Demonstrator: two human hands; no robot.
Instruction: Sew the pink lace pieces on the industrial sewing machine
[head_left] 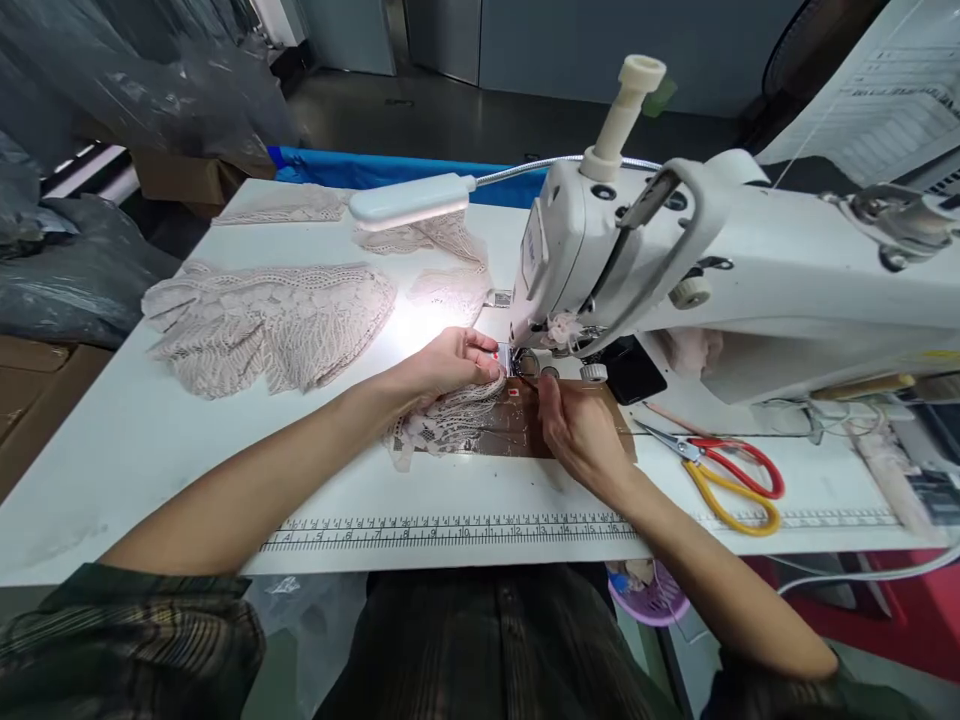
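Note:
A white sewing machine stands on the white table, its needle area lit by a lamp. My left hand rests curled on a pale lace piece, pinching its edge right at the presser foot. My right hand lies just right of the foot on the brown plate, fingers drawn together on the same lace edge. The lace bunches under my left wrist and spreads toward the table's front.
A heap of lace pieces lies at the left, more lace behind under the gooseneck lamp. Red and yellow scissors lie at the right. A printed ruler runs along the front edge. Grey plastic bags stand left.

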